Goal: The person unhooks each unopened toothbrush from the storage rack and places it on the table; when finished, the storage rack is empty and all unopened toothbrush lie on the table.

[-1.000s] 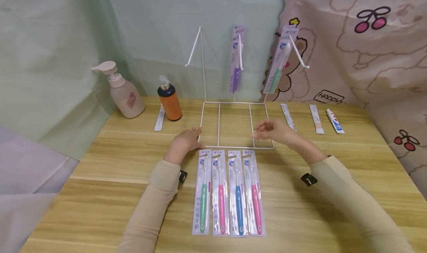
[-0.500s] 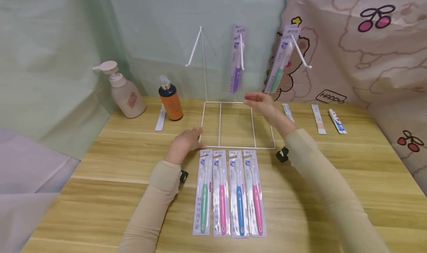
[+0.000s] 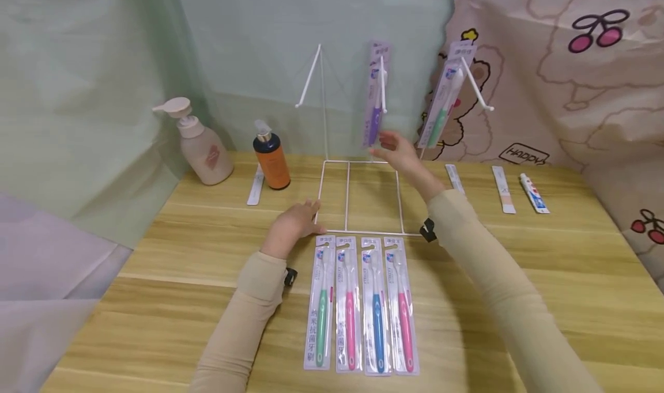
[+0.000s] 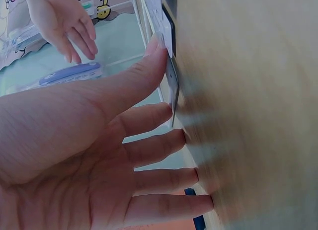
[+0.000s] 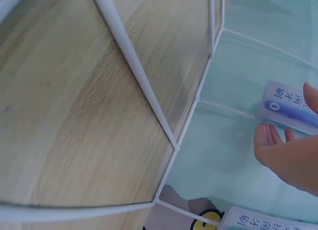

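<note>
The purple toothbrush pack [image 3: 371, 105] is hung from the middle hook [image 3: 383, 87] of the white wire rack [image 3: 347, 197]. Over the last second, the right hand [image 3: 398, 151] has been moved from above the rack's base to the pack's lower end. Its fingers are held apart from the thumb and clamped on nothing; whether the pack is touched cannot be told. The work is thereby centred, it seems, on this hanging pack. The left hand [image 3: 294, 223] has been left at the rack's front left corner, its straight fingers spread and set on the table [image 3: 171, 324], apparently as a steadying rest. The green hanging pack [image 3: 441, 110] is carried by the right hook [image 3: 477, 84], and four more packs [image 3: 321, 324] are laid in a row before the rack.

On the leftmost of these, 纳米抗菌牙刷 (nano antibacterial toothbrush) is printed downward; 牙刷 can be read on the purple pack in the right wrist view. The brand characters on the headers are too small to be read with certainty. "HAPPY" is printed on the pink backdrop [image 3: 534, 93]. Red and blue print is borne by the toothpaste tube [image 3: 534, 194], its wording illegible.
</note>
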